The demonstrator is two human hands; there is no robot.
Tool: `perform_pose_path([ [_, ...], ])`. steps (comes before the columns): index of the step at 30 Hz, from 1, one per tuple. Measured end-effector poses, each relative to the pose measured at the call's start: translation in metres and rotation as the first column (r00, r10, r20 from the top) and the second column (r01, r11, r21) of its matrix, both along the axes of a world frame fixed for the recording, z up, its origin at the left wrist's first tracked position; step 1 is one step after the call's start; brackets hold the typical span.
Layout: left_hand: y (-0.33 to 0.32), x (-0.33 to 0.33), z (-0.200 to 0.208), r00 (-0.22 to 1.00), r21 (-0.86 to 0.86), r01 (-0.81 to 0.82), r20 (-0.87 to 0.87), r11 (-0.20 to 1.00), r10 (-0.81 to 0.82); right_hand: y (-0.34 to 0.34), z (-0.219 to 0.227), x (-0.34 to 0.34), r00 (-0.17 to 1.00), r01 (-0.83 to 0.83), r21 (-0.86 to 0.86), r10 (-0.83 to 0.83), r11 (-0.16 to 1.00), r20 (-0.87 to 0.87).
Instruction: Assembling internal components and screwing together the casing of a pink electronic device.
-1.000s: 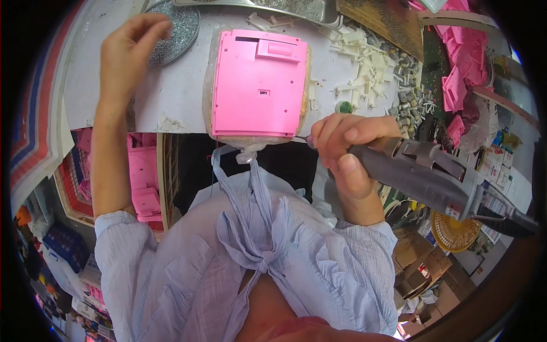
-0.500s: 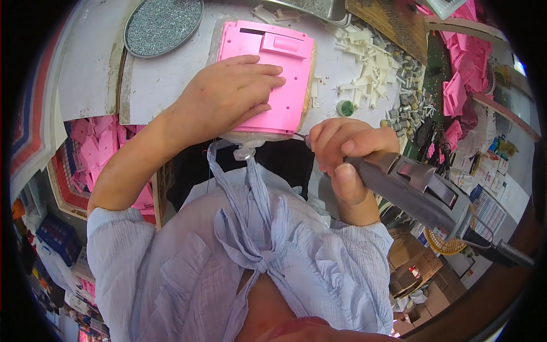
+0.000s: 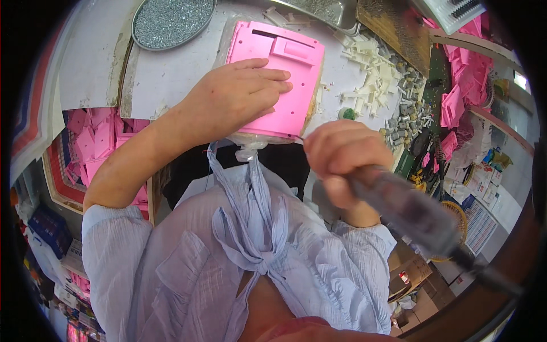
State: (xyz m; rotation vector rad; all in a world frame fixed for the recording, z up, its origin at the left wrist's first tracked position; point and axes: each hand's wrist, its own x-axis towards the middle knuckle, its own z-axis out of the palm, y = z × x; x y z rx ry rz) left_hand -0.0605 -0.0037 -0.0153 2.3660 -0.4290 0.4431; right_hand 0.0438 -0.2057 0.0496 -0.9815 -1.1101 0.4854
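A flat pink plastic casing (image 3: 285,68) lies on the white worktop (image 3: 165,74) just ahead of me. My left hand (image 3: 233,97) rests palm-down on its near left part, fingers spread across it. My right hand (image 3: 345,162) is closed around the dark grey body of a powered screwdriver (image 3: 410,211), whose thin tip points at the casing's near right edge. The tool's cable trails off to the lower right.
A round metal dish of small screws (image 3: 171,20) sits at the back left. White plastic bits (image 3: 370,62) and small grey parts (image 3: 407,117) lie to the right of the casing. Pink parts fill a bin (image 3: 94,142) at my left and a shelf (image 3: 461,74) at right.
My left hand came back from the screw dish at the far left and settled on the pink casing. My right hand with the screwdriver shifted slightly toward the casing's edge.
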Motion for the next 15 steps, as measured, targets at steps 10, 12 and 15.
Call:
perform_pose_path([
  [10, 0.003, 0.000, -0.004, 1.000, -0.022, 0.022, -0.006, 1.000, -0.022, 0.024, -0.008, 0.005, 0.975, 0.039, -0.099, -0.016, 0.994, 0.222],
  [12, 0.002, 0.001, -0.004, 1.000, -0.024, 0.012, -0.011, 1.000, -0.013, 0.024, 0.003, 0.028, 0.981, -0.051, -0.073, 0.064, 0.996, 0.184],
  [15, 0.005, 0.005, -0.002, 1.000, -0.012, 0.018, 0.014, 1.000, -0.018, 0.029, 0.005, 0.044, 0.999, 0.020, -0.005, -0.020, 1.000, 0.051],
])
